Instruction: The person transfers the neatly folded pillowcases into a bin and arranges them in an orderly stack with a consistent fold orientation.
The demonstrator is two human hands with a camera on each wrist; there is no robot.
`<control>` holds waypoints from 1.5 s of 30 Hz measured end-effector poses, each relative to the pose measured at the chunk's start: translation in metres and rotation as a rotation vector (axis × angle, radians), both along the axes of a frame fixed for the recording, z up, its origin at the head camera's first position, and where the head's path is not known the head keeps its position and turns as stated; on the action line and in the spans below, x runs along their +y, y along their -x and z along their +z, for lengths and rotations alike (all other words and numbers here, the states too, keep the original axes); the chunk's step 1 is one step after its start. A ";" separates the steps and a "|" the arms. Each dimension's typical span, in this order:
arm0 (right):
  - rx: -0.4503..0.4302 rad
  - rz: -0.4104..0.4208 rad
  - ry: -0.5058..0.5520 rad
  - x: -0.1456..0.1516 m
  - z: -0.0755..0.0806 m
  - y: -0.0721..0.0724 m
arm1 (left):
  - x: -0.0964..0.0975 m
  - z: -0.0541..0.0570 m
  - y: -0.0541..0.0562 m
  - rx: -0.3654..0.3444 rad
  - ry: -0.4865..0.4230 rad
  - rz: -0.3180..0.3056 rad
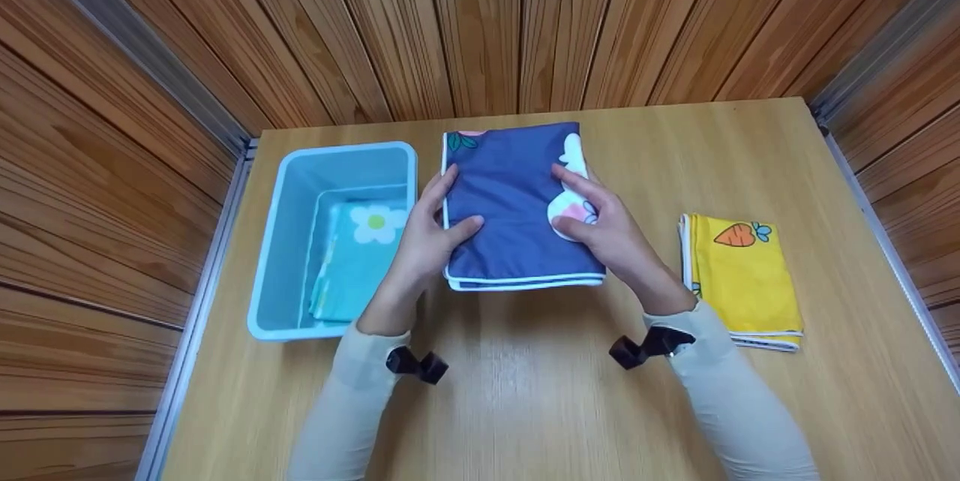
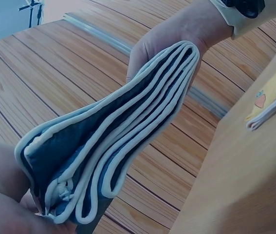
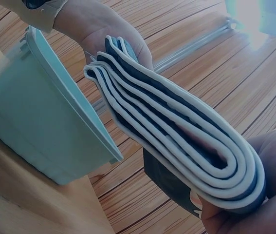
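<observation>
A folded navy cloth (image 1: 510,203) with white piping and a white-and-pink printed figure is held up over the table between both hands. My left hand (image 1: 431,237) grips its left edge, thumb on top. Its right edge is gripped by my right hand (image 1: 611,229), with the thumb and a finger on the upper face. Several stacked layers of the navy cloth (image 2: 113,122) show edge-on in the left wrist view. From the right wrist view the same cloth (image 3: 176,131) shows rounded folds with white borders. Fingers beneath it are mostly hidden.
Left of the hands stands a light blue plastic bin (image 1: 274,241), with a folded turquoise cloth (image 1: 356,263) bearing a white flower inside. A folded yellow cloth (image 1: 750,278) with a carrot print lies on the wooden table (image 1: 517,421) at the right. Wood-panelled walls (image 1: 480,23) enclose the table.
</observation>
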State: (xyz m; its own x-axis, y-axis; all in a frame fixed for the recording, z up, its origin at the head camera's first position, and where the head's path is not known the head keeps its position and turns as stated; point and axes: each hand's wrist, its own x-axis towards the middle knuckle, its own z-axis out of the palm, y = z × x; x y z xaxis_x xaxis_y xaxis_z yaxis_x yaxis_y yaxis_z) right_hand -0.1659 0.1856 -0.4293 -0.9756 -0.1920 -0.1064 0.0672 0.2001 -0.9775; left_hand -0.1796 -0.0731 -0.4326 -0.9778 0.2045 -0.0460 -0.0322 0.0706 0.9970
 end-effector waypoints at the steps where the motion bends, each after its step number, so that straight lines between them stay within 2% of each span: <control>1: -0.005 0.001 0.000 -0.001 0.000 0.000 | -0.001 0.000 0.000 -0.005 -0.005 0.002; 5: -0.009 0.003 0.005 -0.003 0.000 0.000 | -0.003 0.001 0.000 -0.027 -0.017 0.009; 11: 0.014 0.010 0.025 -0.009 -0.002 0.000 | -0.009 0.001 -0.002 -0.048 0.012 0.017; 29: 0.053 0.020 0.048 -0.030 -0.005 0.002 | -0.030 0.000 -0.005 -0.050 -0.005 0.032; 37: 0.045 0.028 0.006 -0.040 -0.003 0.001 | -0.040 -0.001 -0.007 -0.062 -0.003 0.020; 45: 0.032 0.034 0.023 -0.048 -0.001 -0.001 | -0.049 0.004 -0.008 -0.073 0.015 0.019</control>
State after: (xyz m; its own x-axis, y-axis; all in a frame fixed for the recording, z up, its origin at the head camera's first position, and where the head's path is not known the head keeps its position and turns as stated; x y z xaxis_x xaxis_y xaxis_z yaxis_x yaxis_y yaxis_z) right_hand -0.1648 0.1380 -0.4308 -0.9714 -0.2269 -0.0703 0.0293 0.1794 -0.9833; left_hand -0.1719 -0.1217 -0.4288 -0.9753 0.1851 -0.1206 -0.1065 0.0843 0.9907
